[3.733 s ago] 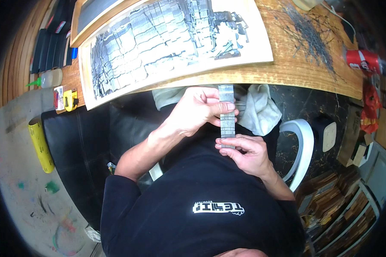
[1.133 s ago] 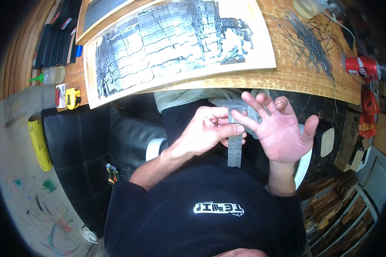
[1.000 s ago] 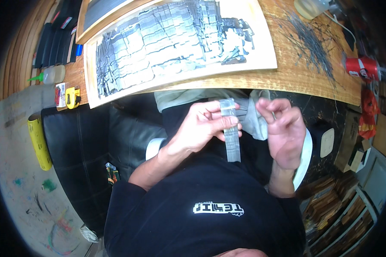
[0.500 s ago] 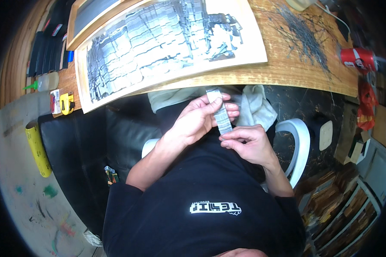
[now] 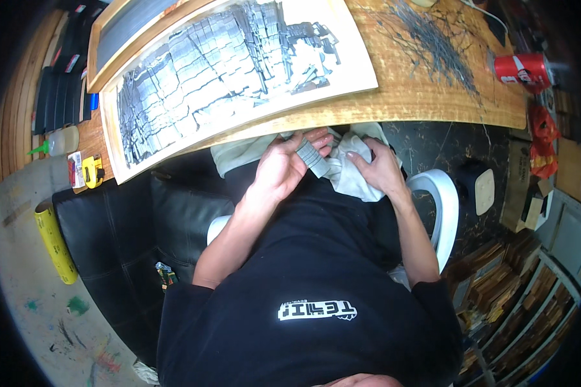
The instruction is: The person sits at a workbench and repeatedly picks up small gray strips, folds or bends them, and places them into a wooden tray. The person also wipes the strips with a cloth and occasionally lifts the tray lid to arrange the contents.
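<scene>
My left hand (image 5: 279, 169) grips a short grey strip (image 5: 312, 159) with fine dark stripes across it, its lower end sticking out over my lap. My right hand (image 5: 382, 170) has hold of a crumpled white cloth (image 5: 350, 179), thumb on top and the other fingers partly hidden. The cloth lies across my lap at the table's edge and touches the area beside the strip. Beyond both hands, a white panel (image 5: 358, 80) on the table carries a picture of many grey and black striped pieces (image 5: 206, 71).
A wooden frame (image 5: 100, 71) overlaps the panel's far left. Dark thin twigs (image 5: 442, 48) and a red can (image 5: 523, 69) are at the table's right. A yellow tape measure (image 5: 93, 171) and a green-tipped bottle (image 5: 61, 142) sit left. A white chair arm (image 5: 442, 219) curves beside my right arm.
My right hand has let go of the strip's lower end and moved up and right onto the cloth. My left hand has tilted the strip and still holds it. The view has shifted slightly.
</scene>
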Motion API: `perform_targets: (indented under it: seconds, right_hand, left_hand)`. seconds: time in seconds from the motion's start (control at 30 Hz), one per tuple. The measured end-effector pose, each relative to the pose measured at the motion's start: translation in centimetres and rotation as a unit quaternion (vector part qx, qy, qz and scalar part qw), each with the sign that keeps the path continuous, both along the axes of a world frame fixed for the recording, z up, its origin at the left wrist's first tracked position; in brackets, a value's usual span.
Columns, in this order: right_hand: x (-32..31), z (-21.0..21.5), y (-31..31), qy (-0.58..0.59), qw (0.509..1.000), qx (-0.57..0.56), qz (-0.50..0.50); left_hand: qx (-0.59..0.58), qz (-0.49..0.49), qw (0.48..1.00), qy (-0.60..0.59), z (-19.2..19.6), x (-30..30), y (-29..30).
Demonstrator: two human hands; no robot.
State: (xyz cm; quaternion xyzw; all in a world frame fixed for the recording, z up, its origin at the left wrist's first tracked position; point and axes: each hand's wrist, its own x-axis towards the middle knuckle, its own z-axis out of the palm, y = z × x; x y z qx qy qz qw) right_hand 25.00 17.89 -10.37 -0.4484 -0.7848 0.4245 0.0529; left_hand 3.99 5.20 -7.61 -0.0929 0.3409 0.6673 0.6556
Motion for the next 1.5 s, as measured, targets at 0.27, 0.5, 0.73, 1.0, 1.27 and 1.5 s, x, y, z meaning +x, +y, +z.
perform_targets:
  seconds: [0.27, 0.5, 0.73, 1.0, 1.27, 1.5]
  right_hand:
    - [-2.1, 1.2, -3.9, 0.279, 0.956, -0.073, 0.052]
    - [-5.2, 0.5, -5.9, 0.162, 0.972, -0.135, -0.101]
    - [-0.8, 0.0, -6.6, 0.207, 0.97, -0.125, 0.032]
    - [-3.4, 0.2, -7.4, 0.171, 0.963, -0.144, -0.153]
    - [-1.1, -0.4, -7.1, 0.223, 0.957, -0.175, -0.063]
    - [1.9, -0.9, -3.9, 0.274, 0.89, -0.345, -0.118]
  left_hand:
    - [-0.014, 0.065, 0.998, 0.018, -2.1, 3.2, 0.3]
    - [0.04, 0.077, 0.996, 0.029, -2.4, 4.7, 0.4]
    - [0.074, 0.055, 0.995, -0.036, -4.6, 4.3, -1.4]
    - [0.074, 0.048, 0.996, -0.006, -3.4, 4.9, -0.5]
    - [0.042, 0.05, 0.996, -0.058, -5.4, 3.3, -1.1]
    - [0.034, 0.095, 0.992, -0.073, -4.2, 0.7, -1.5]
